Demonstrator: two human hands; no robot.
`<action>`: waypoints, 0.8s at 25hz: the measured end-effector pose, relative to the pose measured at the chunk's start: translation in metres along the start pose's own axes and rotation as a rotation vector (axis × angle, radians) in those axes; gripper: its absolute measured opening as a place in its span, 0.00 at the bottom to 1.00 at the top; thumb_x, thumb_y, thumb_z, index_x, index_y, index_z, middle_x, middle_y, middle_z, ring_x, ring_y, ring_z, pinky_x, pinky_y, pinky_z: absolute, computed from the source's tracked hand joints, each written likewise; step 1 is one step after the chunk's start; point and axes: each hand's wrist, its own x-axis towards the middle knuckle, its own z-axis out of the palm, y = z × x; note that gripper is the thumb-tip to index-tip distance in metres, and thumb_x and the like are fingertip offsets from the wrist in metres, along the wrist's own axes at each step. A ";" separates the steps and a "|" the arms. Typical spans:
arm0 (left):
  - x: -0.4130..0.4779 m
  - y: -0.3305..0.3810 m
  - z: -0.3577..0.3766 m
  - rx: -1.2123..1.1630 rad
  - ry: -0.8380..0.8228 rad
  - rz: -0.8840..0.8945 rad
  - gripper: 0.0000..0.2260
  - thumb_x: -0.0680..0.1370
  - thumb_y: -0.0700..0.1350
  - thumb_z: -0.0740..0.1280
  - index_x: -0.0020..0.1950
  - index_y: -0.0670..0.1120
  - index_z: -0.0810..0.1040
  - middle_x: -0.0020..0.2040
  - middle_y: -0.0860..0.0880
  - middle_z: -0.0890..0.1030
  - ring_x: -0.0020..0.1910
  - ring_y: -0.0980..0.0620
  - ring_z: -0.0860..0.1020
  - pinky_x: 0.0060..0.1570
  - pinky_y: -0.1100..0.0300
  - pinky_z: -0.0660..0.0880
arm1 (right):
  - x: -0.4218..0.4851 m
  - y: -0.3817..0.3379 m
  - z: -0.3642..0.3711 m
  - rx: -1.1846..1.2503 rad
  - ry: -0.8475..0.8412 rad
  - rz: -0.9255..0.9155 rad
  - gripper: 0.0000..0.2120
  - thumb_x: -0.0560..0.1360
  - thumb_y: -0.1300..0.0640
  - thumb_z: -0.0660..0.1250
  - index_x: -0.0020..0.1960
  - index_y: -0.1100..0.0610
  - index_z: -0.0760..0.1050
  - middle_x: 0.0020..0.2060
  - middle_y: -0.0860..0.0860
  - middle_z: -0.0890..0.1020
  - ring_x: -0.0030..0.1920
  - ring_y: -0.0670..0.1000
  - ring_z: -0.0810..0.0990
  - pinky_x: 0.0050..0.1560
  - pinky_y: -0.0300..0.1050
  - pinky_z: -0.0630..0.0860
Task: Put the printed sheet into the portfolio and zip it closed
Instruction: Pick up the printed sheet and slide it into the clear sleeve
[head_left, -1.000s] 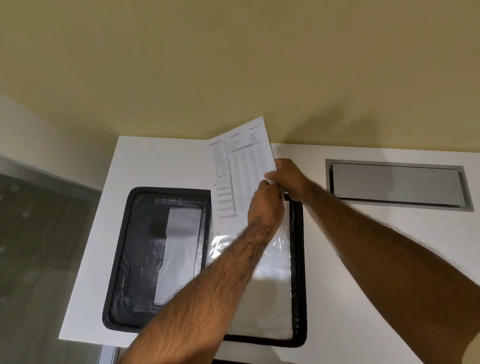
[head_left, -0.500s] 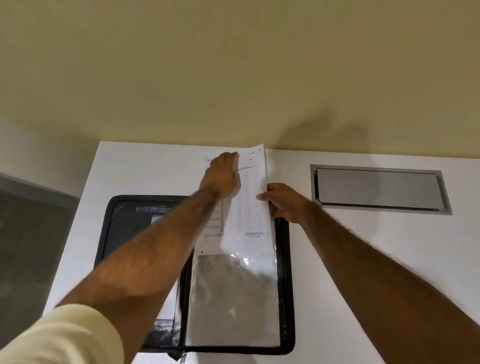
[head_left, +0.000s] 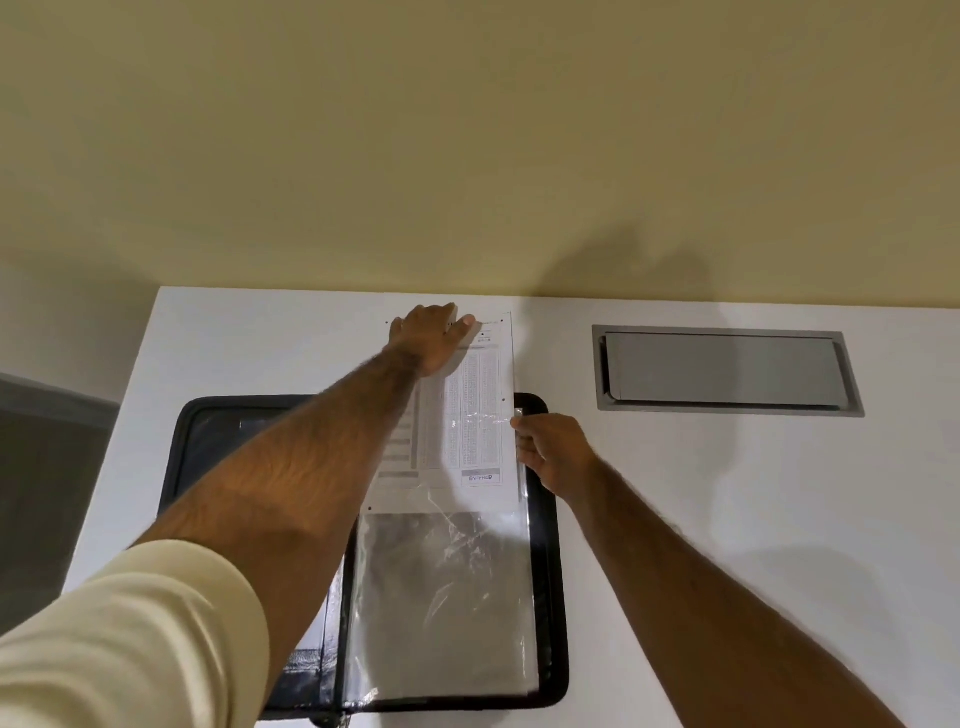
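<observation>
While the white table (head_left: 675, 519) carries the open black portfolio (head_left: 550, 597) near its left edge, a grey hatch (head_left: 727, 370) sits far right. The printed sheet (head_left: 467, 415) lies half inside the portfolio's clear sleeve (head_left: 441, 597), its far end out. The left hand (head_left: 431, 338) presses flat on that end; the right hand (head_left: 550, 449) pinches the sleeve's far right corner.
</observation>
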 end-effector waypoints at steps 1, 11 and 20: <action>-0.001 0.001 0.001 0.010 -0.001 0.007 0.24 0.83 0.62 0.48 0.62 0.46 0.74 0.62 0.44 0.79 0.63 0.41 0.74 0.63 0.41 0.68 | 0.000 0.002 0.002 -0.013 0.023 0.002 0.04 0.76 0.67 0.69 0.42 0.64 0.78 0.29 0.51 0.80 0.27 0.46 0.79 0.48 0.45 0.80; -0.022 -0.012 0.006 0.013 0.018 0.032 0.29 0.82 0.65 0.49 0.68 0.46 0.74 0.64 0.42 0.80 0.64 0.39 0.75 0.62 0.45 0.71 | 0.005 -0.007 0.022 0.047 0.138 -0.037 0.14 0.75 0.70 0.63 0.33 0.58 0.74 0.20 0.47 0.73 0.18 0.44 0.69 0.21 0.37 0.67; -0.079 -0.014 0.022 -0.071 0.049 0.065 0.26 0.85 0.60 0.49 0.51 0.45 0.79 0.48 0.42 0.82 0.53 0.38 0.76 0.51 0.50 0.69 | 0.019 -0.001 0.031 0.106 0.196 -0.055 0.10 0.76 0.65 0.63 0.37 0.57 0.75 0.32 0.50 0.79 0.29 0.47 0.77 0.37 0.44 0.77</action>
